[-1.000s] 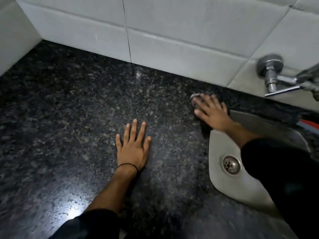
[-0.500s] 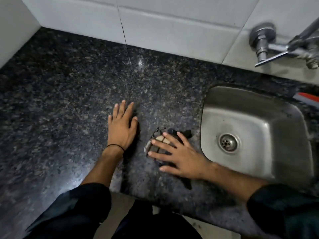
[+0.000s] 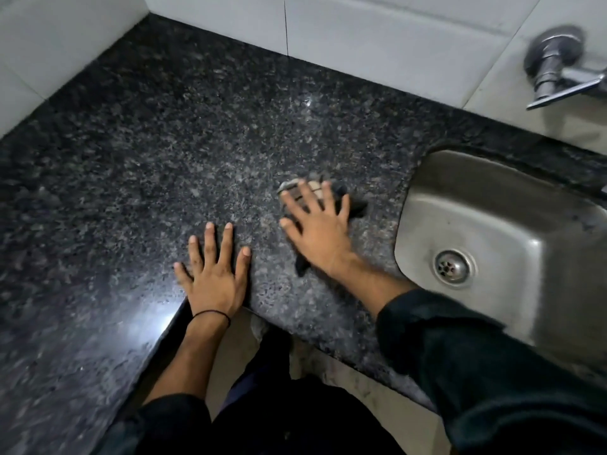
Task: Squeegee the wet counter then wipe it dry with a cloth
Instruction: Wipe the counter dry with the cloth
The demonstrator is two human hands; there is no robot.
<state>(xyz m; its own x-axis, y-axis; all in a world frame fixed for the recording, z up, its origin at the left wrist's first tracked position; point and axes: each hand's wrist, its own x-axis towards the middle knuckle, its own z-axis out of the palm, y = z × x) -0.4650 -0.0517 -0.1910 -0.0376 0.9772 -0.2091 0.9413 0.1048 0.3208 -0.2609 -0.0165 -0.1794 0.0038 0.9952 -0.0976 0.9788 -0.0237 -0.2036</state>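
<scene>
The dark speckled granite counter [image 3: 164, 152] fills most of the view. My right hand [image 3: 317, 228] presses flat, fingers spread, on a small dark cloth [image 3: 356, 205] with pale patches, just left of the sink. Most of the cloth is hidden under the palm; dark corners stick out at the right and below the wrist. My left hand [image 3: 213, 270] lies flat on the counter near its front edge, fingers apart, holding nothing. No squeegee is in view.
A steel sink [image 3: 492, 205] with a drain [image 3: 455, 266] is set into the counter at the right. A chrome tap [image 3: 558, 67] juts from the white tiled wall [image 3: 377, 41]. The counter's front edge runs below my hands, with floor beneath.
My right hand has slid the cloth from the back by the sink toward the front, then away from me again. The left hand stayed planted; the view shifted.
</scene>
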